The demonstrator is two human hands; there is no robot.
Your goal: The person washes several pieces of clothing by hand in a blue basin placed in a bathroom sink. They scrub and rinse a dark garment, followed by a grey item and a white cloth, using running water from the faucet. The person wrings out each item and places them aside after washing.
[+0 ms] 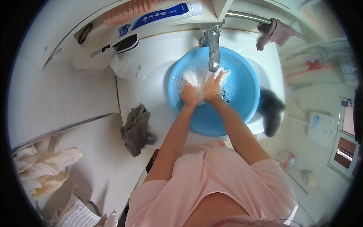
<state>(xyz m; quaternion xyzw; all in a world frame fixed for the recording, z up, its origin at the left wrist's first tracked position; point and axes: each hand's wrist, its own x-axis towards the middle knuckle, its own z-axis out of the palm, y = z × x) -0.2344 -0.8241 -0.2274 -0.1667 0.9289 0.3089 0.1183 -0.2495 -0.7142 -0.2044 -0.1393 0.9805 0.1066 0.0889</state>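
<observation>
Both my hands are in a round light-blue basin (242, 113) with splashing water, set in the white sink. My left hand (189, 94) is closed on a wet, bunched white cloth (192, 77), its fingertips partly hidden by suds and water. Close beside it, my right hand (212, 87) grips another white part (225, 76), and I cannot tell whether it belongs to the same cloth. A chrome faucet (214, 53) reaches over the basin just above my right hand. Small dark shapes show in the water by my right wrist.
A dark grey cloth item (135, 130) lies on the sink's left edge, and a dark bundle (270, 111) sits right of the basin. A toothpaste tube (166, 16) and a pink comb (128, 11) rest on the shelf. A purplish cloth (276, 33) hangs on a metal rail.
</observation>
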